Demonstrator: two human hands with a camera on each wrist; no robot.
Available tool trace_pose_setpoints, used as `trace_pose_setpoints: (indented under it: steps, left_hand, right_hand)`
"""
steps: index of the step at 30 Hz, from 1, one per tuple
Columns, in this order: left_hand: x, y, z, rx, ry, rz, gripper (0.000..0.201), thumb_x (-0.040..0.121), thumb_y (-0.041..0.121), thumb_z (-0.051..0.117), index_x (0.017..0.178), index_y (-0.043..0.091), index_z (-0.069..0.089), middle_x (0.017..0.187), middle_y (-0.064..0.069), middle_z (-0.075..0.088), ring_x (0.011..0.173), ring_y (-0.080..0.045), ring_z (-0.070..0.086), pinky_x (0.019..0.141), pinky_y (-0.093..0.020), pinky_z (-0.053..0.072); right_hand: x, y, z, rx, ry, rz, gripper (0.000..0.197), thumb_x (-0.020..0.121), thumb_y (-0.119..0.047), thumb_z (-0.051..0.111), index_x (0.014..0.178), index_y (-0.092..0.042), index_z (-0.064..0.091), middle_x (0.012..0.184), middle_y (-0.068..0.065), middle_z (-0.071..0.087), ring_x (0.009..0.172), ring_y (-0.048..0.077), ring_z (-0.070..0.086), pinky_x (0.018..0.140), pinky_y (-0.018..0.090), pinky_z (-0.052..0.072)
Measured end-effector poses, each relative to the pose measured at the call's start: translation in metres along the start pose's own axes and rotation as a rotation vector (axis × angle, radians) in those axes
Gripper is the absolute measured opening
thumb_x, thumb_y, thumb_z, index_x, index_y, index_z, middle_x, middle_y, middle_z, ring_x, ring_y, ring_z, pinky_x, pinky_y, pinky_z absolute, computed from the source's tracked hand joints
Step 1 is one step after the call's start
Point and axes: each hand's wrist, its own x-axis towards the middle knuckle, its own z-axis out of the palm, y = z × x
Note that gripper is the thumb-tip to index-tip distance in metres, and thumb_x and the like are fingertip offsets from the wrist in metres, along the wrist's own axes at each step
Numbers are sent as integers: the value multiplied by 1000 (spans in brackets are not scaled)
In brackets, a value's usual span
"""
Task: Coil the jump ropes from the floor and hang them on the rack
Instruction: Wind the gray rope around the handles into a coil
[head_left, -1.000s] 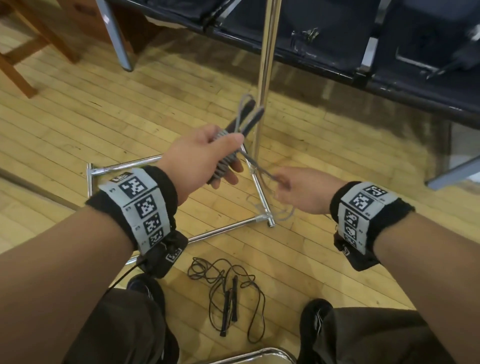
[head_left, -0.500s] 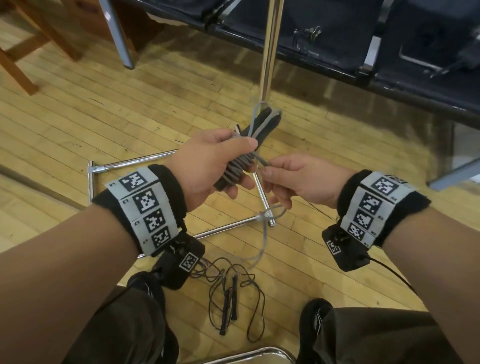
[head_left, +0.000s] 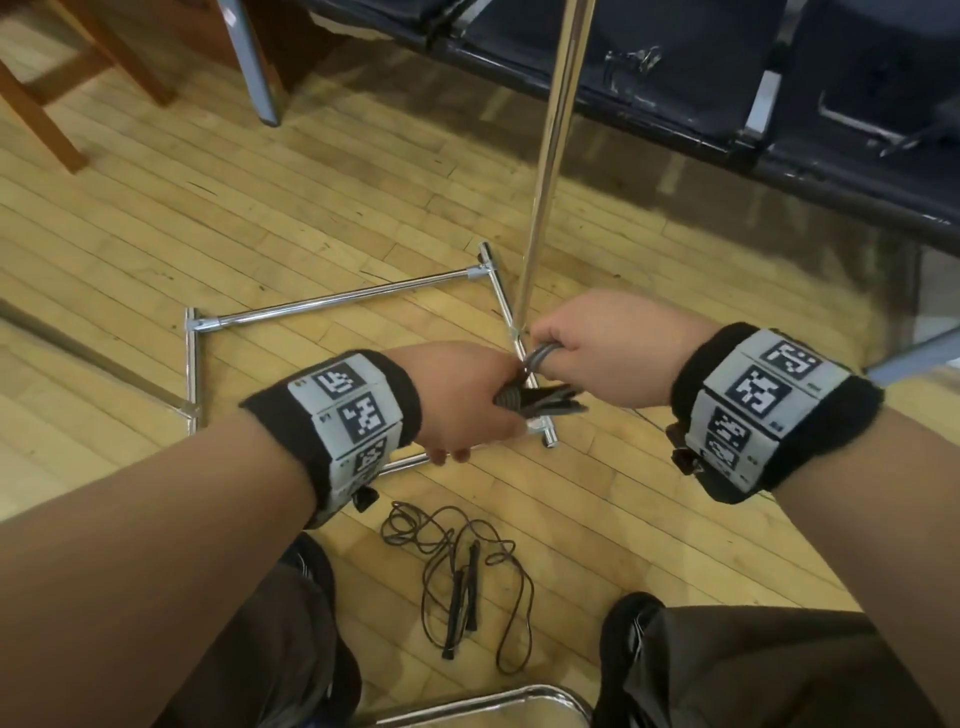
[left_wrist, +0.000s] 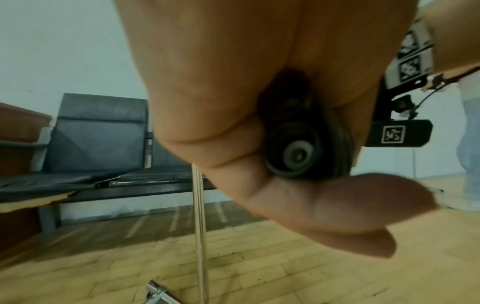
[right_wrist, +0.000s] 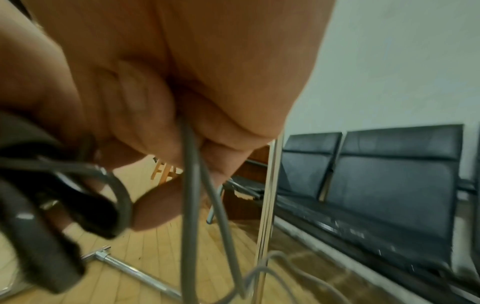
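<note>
Since half a second earlier, the bundle had tipped from pointing up and away to lying level between the hands, and the right hand (head_left: 592, 348) had come over its top. The left hand (head_left: 462, 400) was clamped around the handles of the grey jump rope (head_left: 540, 402), while the right hand's fingers were curled around a loop of its cord. Just beyond them rose the chrome pole of the rack (head_left: 550, 156). On the wooden floor (head_left: 156, 234) below, between the person's shoes, lay the black jump rope (head_left: 462, 582), loose and tangled.
</note>
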Motion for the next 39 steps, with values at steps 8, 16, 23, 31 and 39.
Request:
trace_pose_setpoints:
  steps: [8, 16, 23, 31, 39]
  left_hand:
    - [4, -16, -19, -491, 323, -128, 8, 106, 30, 60, 105, 22, 60, 96, -7, 73, 65, -14, 77, 52, -28, 58]
    - [3, -13, -23, -1143, 199, 139, 27, 86, 21, 74, 109, 9, 64, 82, -7, 69, 66, -19, 63, 44, -27, 47]
    - [12, -4, -22, -1052, 236, 190, 32, 97, 45, 73, 98, 14, 68, 81, -11, 69, 57, -22, 62, 41, -27, 46]
    - [3, 6, -17, -684, -222, 230, 40, 93, 39, 76, 120, 16, 58, 96, -14, 79, 76, -31, 77, 64, -36, 63]
    - [6, 11, 5, 190, 7, 78, 21, 101, 58, 59, 108, 37, 58, 79, 10, 74, 63, -1, 69, 63, -23, 57]
  right_hand:
    - [-9, -9, -4, 220, 87, -1, 34, 109, -41, 36, 101, -22, 63, 79, -4, 62, 69, 10, 57, 62, 33, 48]
    - [-12, 7, 14, 584, -39, 69, 29, 109, -36, 40, 100, -18, 61, 77, 0, 75, 61, 19, 69, 64, 35, 59]
    - [-14, 21, 16, 595, -63, 42, 31, 108, -34, 45, 94, -18, 68, 82, -2, 76, 76, 14, 72, 81, 37, 60]
    - [-23, 42, 18, 397, -125, 39, 13, 103, -28, 57, 99, -27, 70, 90, -7, 71, 80, 11, 64, 75, 26, 51]
    - [-19, 11, -2, 21, 17, -34, 30, 102, -34, 49, 83, -19, 66, 74, -3, 61, 70, 18, 56, 65, 38, 48]
